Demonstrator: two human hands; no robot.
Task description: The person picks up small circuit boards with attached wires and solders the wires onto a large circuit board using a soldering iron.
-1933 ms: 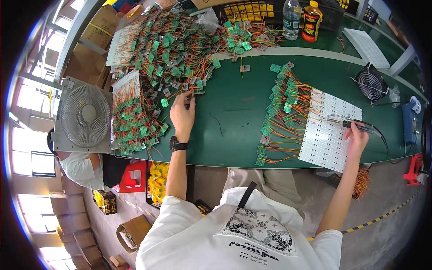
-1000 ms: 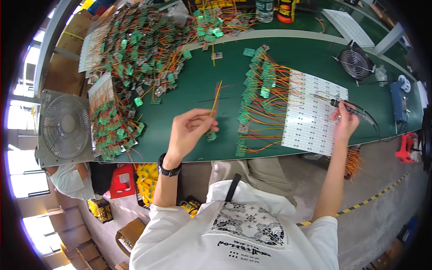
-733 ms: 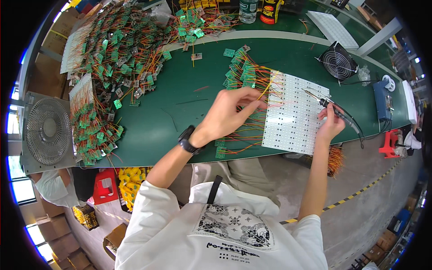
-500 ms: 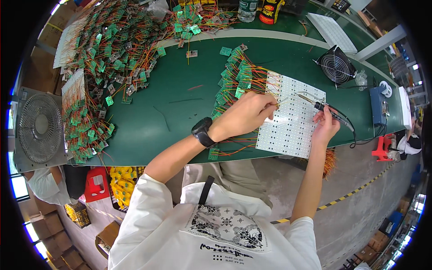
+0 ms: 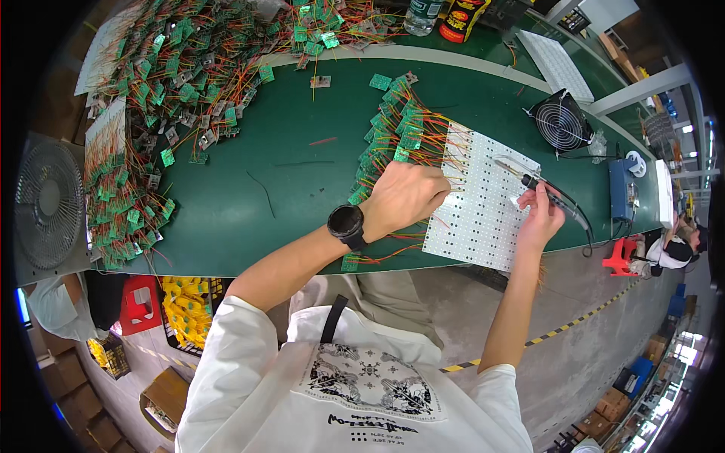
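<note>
A white panel (image 5: 476,226) patterned with rows of small dots lies at the table's near edge, right of centre. Along its left side runs a row of small green circuit boards (image 5: 408,134), their red and yellow wires reaching onto the panel. My left hand (image 5: 411,195), a black watch at its wrist, is closed in a pinch over the panel's left edge, with a thin wire at its fingertips. The fingertips are partly hidden. My right hand (image 5: 539,217) grips a soldering iron (image 5: 530,182) by its black handle; the metal tip points left above the panel.
A big heap of wired green boards (image 5: 181,83) covers the table's far left. Fans stand at the left (image 5: 50,204) and far right (image 5: 560,124). Beyond the iron's cable are a blue box (image 5: 624,190) and a solder spool (image 5: 637,164). A bottle (image 5: 421,16) stands at the back.
My left hand has drawn slightly left and down, back from the panel's middle. My right hand and the soldering iron have barely shifted over the panel. The whole view has turned a little.
</note>
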